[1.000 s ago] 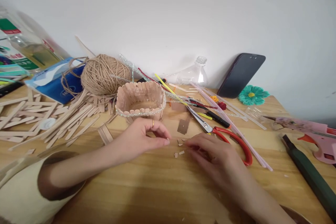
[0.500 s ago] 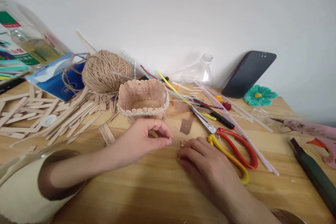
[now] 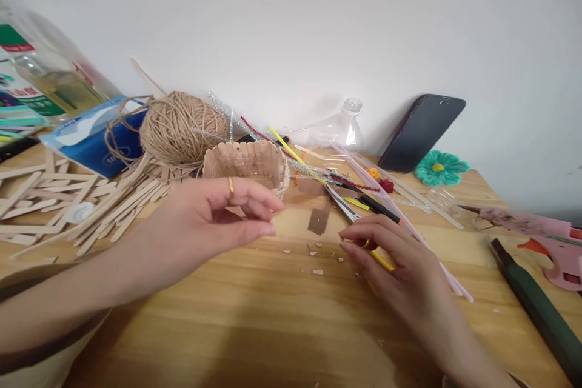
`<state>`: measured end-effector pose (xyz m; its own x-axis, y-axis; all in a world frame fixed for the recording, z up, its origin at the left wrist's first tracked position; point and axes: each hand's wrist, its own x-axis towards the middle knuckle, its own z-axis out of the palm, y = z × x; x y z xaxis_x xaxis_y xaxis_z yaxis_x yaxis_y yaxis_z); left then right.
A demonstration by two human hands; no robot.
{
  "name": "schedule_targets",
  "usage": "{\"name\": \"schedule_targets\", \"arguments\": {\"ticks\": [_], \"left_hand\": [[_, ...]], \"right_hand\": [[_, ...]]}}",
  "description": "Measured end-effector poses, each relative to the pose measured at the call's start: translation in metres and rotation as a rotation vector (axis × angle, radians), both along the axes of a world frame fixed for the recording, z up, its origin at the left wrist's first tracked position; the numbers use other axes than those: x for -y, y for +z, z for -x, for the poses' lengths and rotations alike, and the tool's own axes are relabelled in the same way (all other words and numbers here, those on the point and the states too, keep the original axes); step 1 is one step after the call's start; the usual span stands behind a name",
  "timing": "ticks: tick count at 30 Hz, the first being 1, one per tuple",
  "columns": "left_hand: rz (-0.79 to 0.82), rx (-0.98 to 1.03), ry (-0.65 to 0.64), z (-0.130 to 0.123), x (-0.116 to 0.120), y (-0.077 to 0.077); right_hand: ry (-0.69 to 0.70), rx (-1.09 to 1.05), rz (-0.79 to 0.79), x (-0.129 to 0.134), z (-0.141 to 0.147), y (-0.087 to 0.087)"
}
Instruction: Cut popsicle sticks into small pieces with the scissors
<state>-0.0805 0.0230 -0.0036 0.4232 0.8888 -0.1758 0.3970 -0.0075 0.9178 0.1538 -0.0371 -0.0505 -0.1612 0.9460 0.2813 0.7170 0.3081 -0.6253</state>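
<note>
My left hand (image 3: 227,221), a ring on one finger, hovers before the small basket (image 3: 245,160) made of wooden craft sticks. Its thumb and fingers are apart with nothing visible between them, and it hides the basket's lower front. My right hand (image 3: 395,260) is closed in a pinch beside the scissors (image 3: 344,204), covering most of their red and yellow handles. Whatever lies between its fingertips is too small to make out. Tiny wood scraps (image 3: 317,271) are scattered on the table between my hands, near a brown flat piece (image 3: 317,221).
Loose craft sticks (image 3: 136,206), a twine ball (image 3: 179,127) and a blue packet (image 3: 113,139) crowd the left. Behind are glittery pipe cleaners and a cut clear bottle (image 3: 345,124). A phone (image 3: 425,133), teal flower (image 3: 441,168), pink glue gun (image 3: 531,224) and dark-handled tool (image 3: 536,303) occupy the right.
My left hand has risen, its thumb and fingers now apart. My right hand has lifted off the wood scraps and moved right, over the scissors' handles, uncovering the scraps.
</note>
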Motion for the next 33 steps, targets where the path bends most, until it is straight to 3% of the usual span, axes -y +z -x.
{"name": "schedule_targets", "arguments": {"ticks": [9, 16, 20, 26, 29, 33], "left_hand": [[-0.078, -0.072, 0.056, 0.012, -0.003, 0.003], [-0.035, -0.049, -0.037, 0.006, 0.003, -0.001], [0.051, -0.049, -0.083, -0.004, 0.007, -0.010], [0.209, 0.039, -0.051, -0.011, 0.009, -0.031], [0.275, 0.097, -0.004, -0.012, 0.009, -0.032], [0.260, 0.126, 0.020, -0.013, 0.010, -0.027]], "right_hand": [[-0.110, -0.069, -0.046, 0.000, -0.007, 0.000], [0.119, 0.263, -0.045, -0.002, 0.004, -0.013], [0.126, 0.371, 0.021, -0.005, 0.013, -0.021], [0.090, 0.415, 0.009, -0.008, 0.013, -0.028], [0.029, 0.260, 0.008, -0.006, 0.012, -0.023], [-0.015, -0.190, 0.234, -0.002, 0.013, -0.008]]}}
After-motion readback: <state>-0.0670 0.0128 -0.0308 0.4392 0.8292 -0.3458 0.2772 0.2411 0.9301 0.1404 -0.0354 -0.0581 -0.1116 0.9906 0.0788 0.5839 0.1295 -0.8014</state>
